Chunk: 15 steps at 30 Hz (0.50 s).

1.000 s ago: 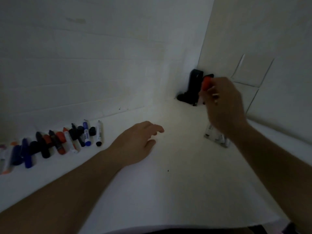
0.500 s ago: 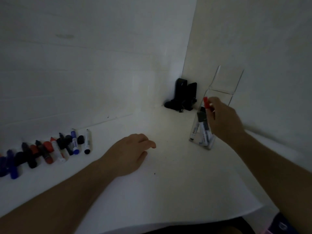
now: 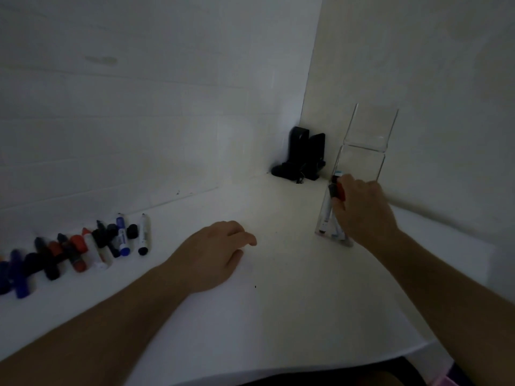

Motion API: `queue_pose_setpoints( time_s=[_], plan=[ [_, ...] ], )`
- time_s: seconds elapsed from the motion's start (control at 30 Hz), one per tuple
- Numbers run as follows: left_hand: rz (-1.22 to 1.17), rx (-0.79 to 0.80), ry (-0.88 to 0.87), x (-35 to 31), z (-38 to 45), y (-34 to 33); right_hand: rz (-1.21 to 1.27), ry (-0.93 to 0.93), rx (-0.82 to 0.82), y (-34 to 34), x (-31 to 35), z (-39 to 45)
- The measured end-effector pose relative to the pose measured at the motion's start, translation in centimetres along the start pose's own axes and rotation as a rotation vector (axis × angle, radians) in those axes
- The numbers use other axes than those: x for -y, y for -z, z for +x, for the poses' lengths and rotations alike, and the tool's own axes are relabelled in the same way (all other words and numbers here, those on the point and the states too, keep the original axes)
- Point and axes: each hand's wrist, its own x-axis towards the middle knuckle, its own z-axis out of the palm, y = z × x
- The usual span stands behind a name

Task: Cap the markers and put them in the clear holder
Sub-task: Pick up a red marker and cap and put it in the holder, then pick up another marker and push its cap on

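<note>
Your right hand (image 3: 362,210) pinches a red-capped marker (image 3: 339,190) at the clear holder (image 3: 362,151), its barrel hidden behind your fingers; other markers stand blurred inside. Your left hand (image 3: 211,254) rests loosely open on the surface (image 3: 278,316). The marker row (image 3: 83,249) at left is dim, its far end cut off.

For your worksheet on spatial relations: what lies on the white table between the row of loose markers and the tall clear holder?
In the head view, only the person's left hand rests there.
</note>
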Motion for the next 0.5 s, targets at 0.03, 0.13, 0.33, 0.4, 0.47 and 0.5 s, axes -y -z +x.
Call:
queue_pose_setpoints(
  time_s=[0.03,0.13,0.33,0.4,0.47,0.5],
  plan=[
    [0.000,0.003,0.000,0.0,0.0,0.0,0.030,0.008,-0.001,-0.1,0.2,0.1],
    [-0.003,0.007,0.004,0.0,0.1,0.0,0.137,0.051,-0.003,-0.5,1.2,0.7],
    [-0.018,0.008,0.025,0.2,0.0,0.0,0.296,0.167,-0.007,-2.3,6.9,3.1],
    [-0.012,0.014,0.035,0.3,0.0,0.1,0.318,0.177,-0.010,-2.8,8.4,3.6],
    [-0.016,0.009,0.039,0.4,0.0,0.1,0.326,0.180,-0.020,-3.2,9.0,4.0],
    [-0.019,0.006,0.040,0.5,0.0,0.2,0.327,0.179,-0.029,-3.3,9.1,4.1]
  ],
)
